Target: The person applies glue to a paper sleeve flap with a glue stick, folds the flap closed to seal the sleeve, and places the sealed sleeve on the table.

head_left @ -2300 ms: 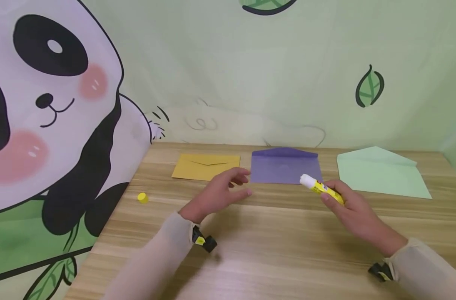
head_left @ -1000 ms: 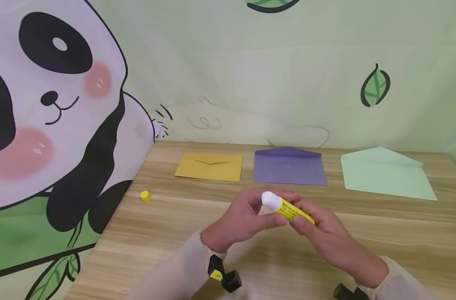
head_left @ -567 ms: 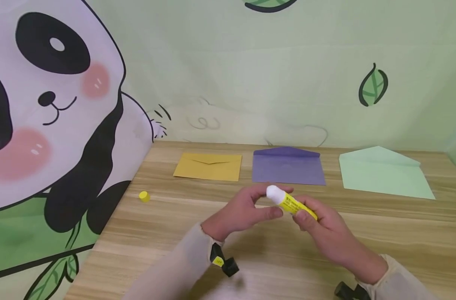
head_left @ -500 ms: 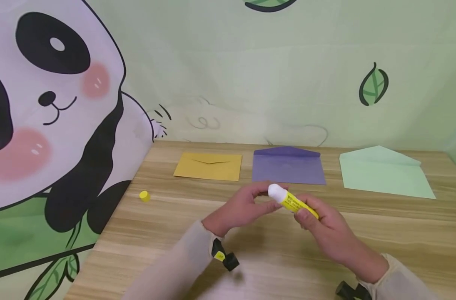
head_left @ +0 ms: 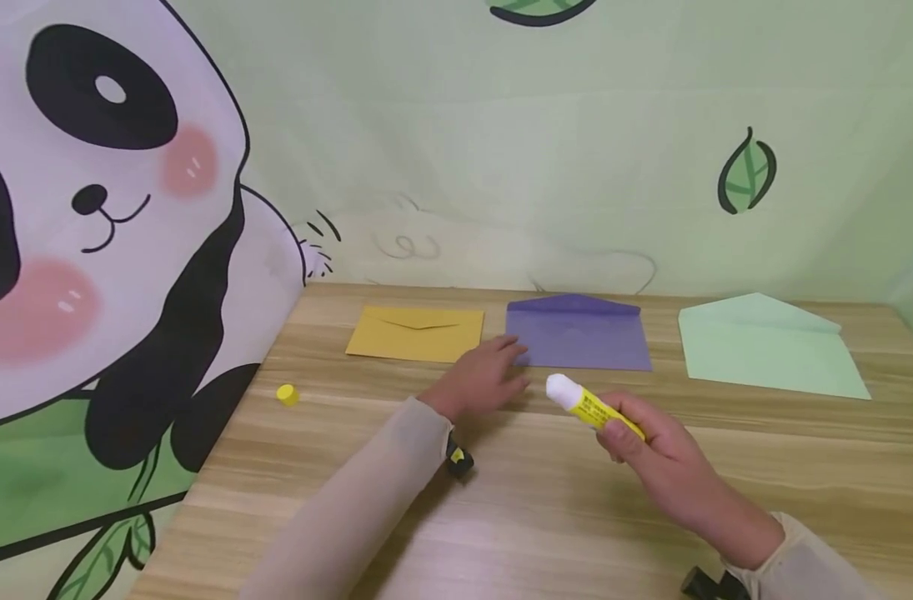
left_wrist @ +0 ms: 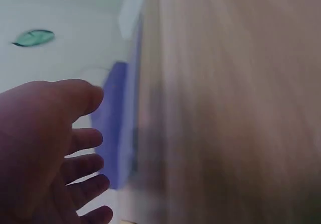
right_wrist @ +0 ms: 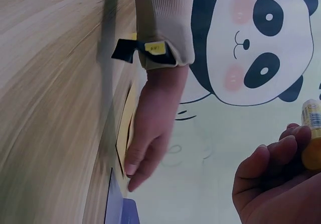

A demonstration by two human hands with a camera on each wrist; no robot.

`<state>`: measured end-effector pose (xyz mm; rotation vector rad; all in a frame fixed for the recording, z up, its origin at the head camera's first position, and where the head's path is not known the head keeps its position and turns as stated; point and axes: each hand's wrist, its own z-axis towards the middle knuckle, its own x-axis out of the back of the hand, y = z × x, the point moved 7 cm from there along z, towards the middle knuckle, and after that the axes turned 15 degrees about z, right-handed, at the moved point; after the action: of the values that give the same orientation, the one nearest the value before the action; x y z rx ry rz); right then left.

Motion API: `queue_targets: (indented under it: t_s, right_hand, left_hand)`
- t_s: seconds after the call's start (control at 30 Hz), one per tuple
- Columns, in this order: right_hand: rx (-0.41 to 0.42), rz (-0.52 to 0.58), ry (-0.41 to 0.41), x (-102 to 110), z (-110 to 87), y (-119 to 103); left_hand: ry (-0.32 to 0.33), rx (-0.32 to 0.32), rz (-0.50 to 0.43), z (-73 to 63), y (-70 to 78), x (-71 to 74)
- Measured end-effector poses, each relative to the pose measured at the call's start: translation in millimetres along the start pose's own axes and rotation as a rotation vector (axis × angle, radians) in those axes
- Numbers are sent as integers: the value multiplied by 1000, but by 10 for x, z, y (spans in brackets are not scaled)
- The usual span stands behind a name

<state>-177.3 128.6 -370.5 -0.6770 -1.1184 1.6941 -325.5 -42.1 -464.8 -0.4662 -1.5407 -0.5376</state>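
My left grip (head_left: 480, 381) is leaving the glue (head_left: 591, 408), reaching spread to the purple envelope's (head_left: 584, 340) 7 o'clock corner; my right grip (head_left: 662, 458) is pinching the glue. Attention is apparently turning envelope-ward.

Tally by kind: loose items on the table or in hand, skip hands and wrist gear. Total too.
Envelopes: 3 (yellow envelope, purple envelope, pale green envelope)
Glue stick: 1, in the right hand
Yellow cap: 1, on the table
Total: 5
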Motion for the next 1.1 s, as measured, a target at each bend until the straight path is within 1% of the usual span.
queue_targets:
  t_s: [0.1, 0.17, 0.27, 0.37, 0.47, 0.57, 0.7, 0.8, 0.93, 1.1]
  right_hand:
    - [-13, 1, 6, 23, -16, 28]
    - [-20, 1, 12, 42, -25, 43]
    - [-20, 8, 16, 63, -31, 55]
    - [-17, 6, 12, 69, -37, 60]
    - [-27, -8, 14, 79, -47, 69]
    - [-45, -25, 23, 99, -60, 83]
    - [-53, -42, 30, 116, -71, 82]
    - [-50, -46, 24, 115, -77, 73]
    - [-76, -51, 28, 128, -85, 73]
    - [-112, -70, 45, 155, -117, 79]
  left_hand:
    - [-63, -7, 62, 72, -68, -124]
    - [-79, -20, 93, 113, -86, -158]
    - [-95, -31, 126, 161, -89, -158]
    - [-137, -32, 173, 179, -79, -169]
    - [-181, -33, 226, 167, -49, -172]
    - [-204, -28, 273, 143, -15, -168]
    - [-219, -14, 307, 112, -6, -173]
    - [-214, -10, 305, 76, -8, -164]
    - [-202, -10, 297, 18, 5, -139]
    - [-176, -37, 289, -29, 57, -112]
